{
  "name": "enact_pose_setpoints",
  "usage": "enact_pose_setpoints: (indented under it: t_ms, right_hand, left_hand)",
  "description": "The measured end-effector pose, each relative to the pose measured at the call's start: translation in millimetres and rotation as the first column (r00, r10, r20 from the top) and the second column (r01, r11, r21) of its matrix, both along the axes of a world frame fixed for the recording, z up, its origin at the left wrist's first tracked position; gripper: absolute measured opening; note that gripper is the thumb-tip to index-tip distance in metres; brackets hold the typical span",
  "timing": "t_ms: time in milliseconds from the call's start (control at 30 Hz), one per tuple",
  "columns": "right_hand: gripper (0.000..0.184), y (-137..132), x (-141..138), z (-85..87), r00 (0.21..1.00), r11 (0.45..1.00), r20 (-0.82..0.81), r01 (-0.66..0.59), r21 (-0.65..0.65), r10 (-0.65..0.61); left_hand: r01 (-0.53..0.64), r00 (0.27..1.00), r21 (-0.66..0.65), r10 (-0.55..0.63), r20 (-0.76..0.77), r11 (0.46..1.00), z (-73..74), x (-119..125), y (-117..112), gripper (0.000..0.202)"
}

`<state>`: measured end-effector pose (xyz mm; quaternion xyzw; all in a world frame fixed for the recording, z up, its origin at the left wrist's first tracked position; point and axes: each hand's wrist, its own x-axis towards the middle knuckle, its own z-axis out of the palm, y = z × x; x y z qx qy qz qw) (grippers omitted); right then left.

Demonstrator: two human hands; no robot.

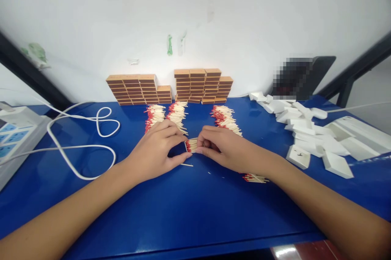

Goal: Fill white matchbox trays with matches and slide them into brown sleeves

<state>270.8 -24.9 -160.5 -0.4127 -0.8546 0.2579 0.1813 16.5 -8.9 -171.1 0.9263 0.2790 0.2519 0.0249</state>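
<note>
We list: blue worktop (pixel 195 215); stacked matchboxes (pixel 197 85), upper centre, apparently tiered to save room; left hand (pixel 159 148), right hand (pixel 227 149); small tray (pixel 185 146), frame centre, in left grip, presumably for steadiness; matches (pixel 192 145) within, tail ends pinched by right grip.

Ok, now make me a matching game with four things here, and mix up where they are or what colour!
1. white cable
2. matchboxes
3. small match tray
4. table

A. between the left hand and the right hand
B. blue
C. lying in loops on the left
D. stacked by the wall

Right pairs: 1-C, 2-D, 3-A, 4-B
</note>
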Motion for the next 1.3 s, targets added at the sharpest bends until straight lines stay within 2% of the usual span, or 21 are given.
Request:
enact_pose_setpoints:
  t_ms: [300,467,533,767,867,1000,1100,1300]
  right_hand:
    - [0.011,1,2,-2.6,1.0,0.997,0.02,-0.013,0.072,0.012]
    - [0.006,-4,-2,-3.4,0.998,0.989,-0.069,-0.001,0.145,0.011]
    - [0.008,-10,-8,-3.8,0.997,0.991,-0.07,-0.004,0.134,0.013]
    - [0.012,-29,-24,-1.1,0.988,0.997,0.13,-0.081,0.02,0.078]
    - [0.014,-24,-16,6.1,0.981,0.994,0.161,-0.111,0.005,0.109]
    - [0.01,-9,0,12.6,0.989,0.995,0.145,-0.018,0.102,0.003]
    - [0.007,1,6,10.3,0.982,0.988,0.18,0.024,0.15,-0.051]
    - [0.012,6,6,2.8,0.987,0.993,0.161,-0.028,0.117,0.009]
  left_hand:
    - [-0.008,1.0,0.018,0.008,0.001,1.0,-1.1,0,-1,0.023]
    - [-0.023,1.0,0.025,0.023,0.002,0.999,-1.0,-1,0,0.023]
    - [-0.026,1.0,0.039,0.025,0.013,0.999,-0.9,-1,1,0.022]
    - [-0.012,1.0,0.047,0.011,0.007,0.999,-1.3,-2,2,0.02]
    - [-0.019,1.0,0.051,0.019,-0.003,0.999,-0.9,-2,2,0.021]
    - [-0.018,1.0,0.052,0.019,-0.005,0.998,0.1,-2,2,0.023]
    - [-0.016,1.0,0.064,0.017,-0.004,0.998,0.3,-2,1,0.025]
    - [-0.021,1.0,0.064,0.021,-0.005,0.998,-0.1,-1,-1,0.025]
